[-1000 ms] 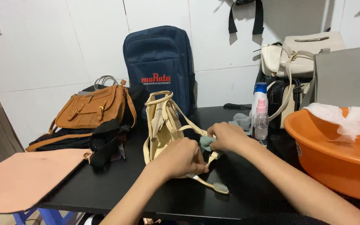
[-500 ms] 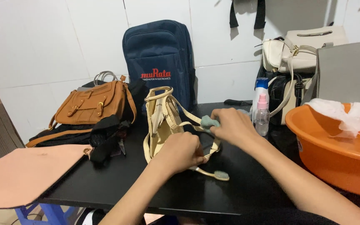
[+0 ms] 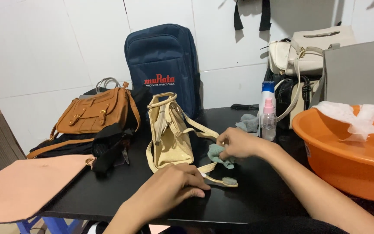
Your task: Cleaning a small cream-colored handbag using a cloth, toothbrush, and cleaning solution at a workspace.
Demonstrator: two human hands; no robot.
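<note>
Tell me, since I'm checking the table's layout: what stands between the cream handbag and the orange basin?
In the head view: the right hand gripping a green cloth, plus two bottles farther back.

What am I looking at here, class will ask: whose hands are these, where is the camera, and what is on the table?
The camera sits on a person's head, looking down at their own two bare hands. The right hand grips a small grey-green cloth beside a cream handbag standing on a black table. The left hand rests on the table, touching a toothbrush. Around them: a tan satchel, a navy backpack, a spray bottle, an orange basin with white cloth in it, and a flat pink pouch.
</note>
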